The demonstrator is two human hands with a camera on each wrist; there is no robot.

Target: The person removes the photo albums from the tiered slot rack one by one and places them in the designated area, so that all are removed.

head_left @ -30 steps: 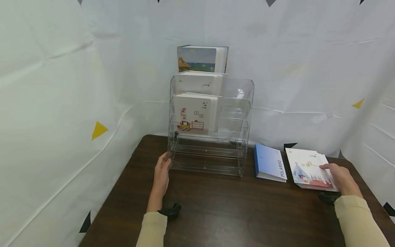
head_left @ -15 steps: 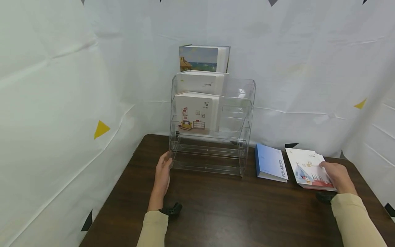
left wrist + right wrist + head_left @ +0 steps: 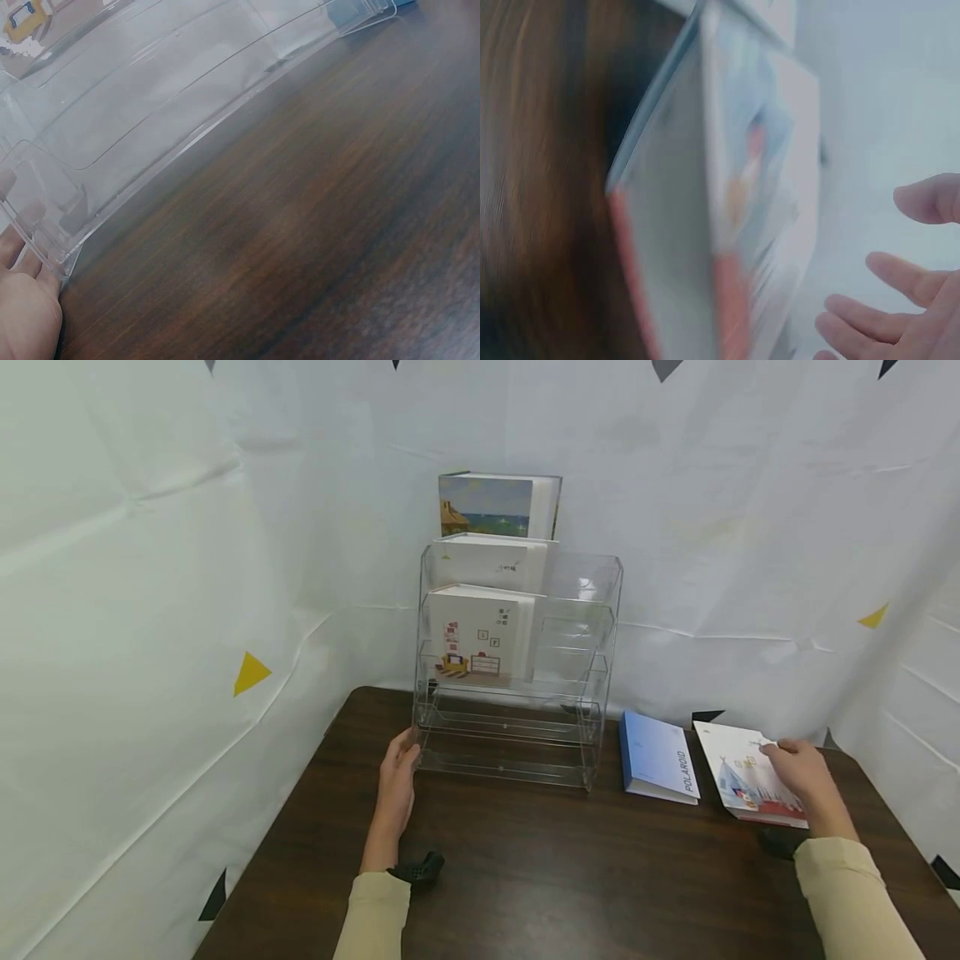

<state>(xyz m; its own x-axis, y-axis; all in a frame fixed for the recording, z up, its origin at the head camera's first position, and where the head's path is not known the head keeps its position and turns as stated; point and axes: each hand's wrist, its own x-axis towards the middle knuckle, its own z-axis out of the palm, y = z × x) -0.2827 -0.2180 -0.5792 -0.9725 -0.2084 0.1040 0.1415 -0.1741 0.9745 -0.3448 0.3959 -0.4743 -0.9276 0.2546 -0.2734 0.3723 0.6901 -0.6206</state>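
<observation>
A clear tiered display rack [image 3: 517, 772] stands at the back of the table in the head view. My left hand [image 3: 395, 777] rests against its lower left side; in the left wrist view, the fingers [image 3: 28, 214] lie against the outside of the clear panel. White albums [image 3: 731, 760] with a tent picture lie at the right, one atop another. My right hand [image 3: 806, 777] is over their right side. The right wrist view shows its fingers [image 3: 900, 274] spread beside the blurred top album [image 3: 769, 187], apart from it, with nothing held.
A blue album [image 3: 656, 756] marked POLAROID lies between the rack and the white albums. Three albums stand on the rack's left: a seascape one [image 3: 487, 506], a plain white one [image 3: 487, 560] and a room-picture one [image 3: 476, 635]. White sheeting surrounds the dark wooden table [image 3: 600, 877].
My right hand has moved up and left across the white albums, off their right edge. The left hand has stayed at the rack's side. The head view has shifted slightly.
</observation>
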